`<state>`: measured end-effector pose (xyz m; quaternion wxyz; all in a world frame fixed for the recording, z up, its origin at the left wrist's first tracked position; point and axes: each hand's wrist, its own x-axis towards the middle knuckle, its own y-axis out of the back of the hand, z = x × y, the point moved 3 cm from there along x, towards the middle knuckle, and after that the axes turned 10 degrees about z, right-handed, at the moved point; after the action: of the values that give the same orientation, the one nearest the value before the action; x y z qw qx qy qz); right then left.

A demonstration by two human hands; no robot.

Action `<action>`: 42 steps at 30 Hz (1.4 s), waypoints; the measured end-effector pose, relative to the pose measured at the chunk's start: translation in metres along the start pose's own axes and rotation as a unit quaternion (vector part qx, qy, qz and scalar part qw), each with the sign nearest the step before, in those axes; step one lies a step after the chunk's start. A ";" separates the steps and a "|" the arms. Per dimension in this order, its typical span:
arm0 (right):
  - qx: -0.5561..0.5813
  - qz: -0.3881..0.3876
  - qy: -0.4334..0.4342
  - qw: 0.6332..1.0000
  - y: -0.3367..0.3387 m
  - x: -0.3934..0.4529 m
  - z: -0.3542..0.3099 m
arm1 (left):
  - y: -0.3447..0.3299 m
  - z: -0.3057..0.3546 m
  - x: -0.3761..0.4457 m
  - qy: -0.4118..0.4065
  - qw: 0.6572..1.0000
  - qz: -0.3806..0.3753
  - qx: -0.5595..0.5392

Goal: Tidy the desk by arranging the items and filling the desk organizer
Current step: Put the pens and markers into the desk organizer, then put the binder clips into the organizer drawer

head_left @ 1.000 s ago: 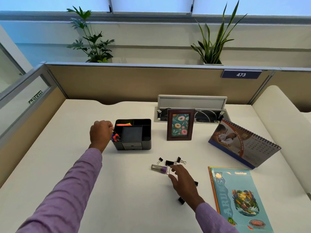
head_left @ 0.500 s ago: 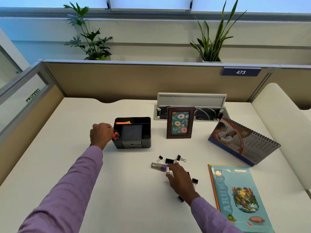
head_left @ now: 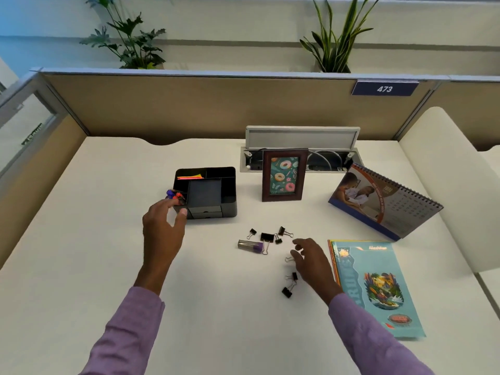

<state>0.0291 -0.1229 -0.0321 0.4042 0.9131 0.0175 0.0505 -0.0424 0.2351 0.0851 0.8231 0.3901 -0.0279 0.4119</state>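
A black desk organizer [head_left: 228,204] stands left of centre on the white desk. Its left compartment holds red and blue pens [head_left: 174,195], and a back compartment holds bright sticky notes [head_left: 190,176]. My left hand [head_left: 162,228] hovers at the organizer's front-left corner with fingers spread and nothing in it. Several black binder clips [head_left: 267,236] lie scattered mid-desk beside a small purple-capped case [head_left: 250,246]. My right hand [head_left: 311,262] is over the right-hand clips, fingers loosely bent, with its thumb next to one clip's wire handle [head_left: 289,259]. Two more clips [head_left: 287,292] lie just left of that wrist.
A framed doughnut picture [head_left: 284,175] stands behind the clips, in front of an open cable tray [head_left: 300,136]. A flip calendar [head_left: 384,201] stands at the right, with a blue booklet [head_left: 376,288] flat in front of it. Partition walls [head_left: 189,104] close the back and left.
My left hand has drawn back from the organizer's pen compartment and spread open. My right hand has shifted right, from the purple-capped case to the clips nearer the booklet.
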 end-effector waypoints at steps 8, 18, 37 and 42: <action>-0.010 -0.010 -0.004 1.000 0.010 -0.021 0.016 | -0.023 -0.009 -0.087 0.063 0.992 -0.104 -0.027; -0.137 -0.102 0.174 0.970 -0.064 -0.003 -0.079 | -0.027 0.006 -0.094 0.074 0.990 -0.103 -0.058; 0.048 -0.069 0.153 0.985 -0.013 -0.002 -0.137 | -0.065 0.046 -0.091 -0.136 0.968 -0.211 -0.006; 0.126 -0.073 0.088 0.985 -0.002 0.009 -0.148 | -0.073 0.055 -0.076 -0.179 0.958 -0.221 -0.034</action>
<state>0.0224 -0.0117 0.0659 0.2854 0.9451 0.1253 0.0984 -0.0261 0.1227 0.0504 0.8879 0.4257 -0.1019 0.1415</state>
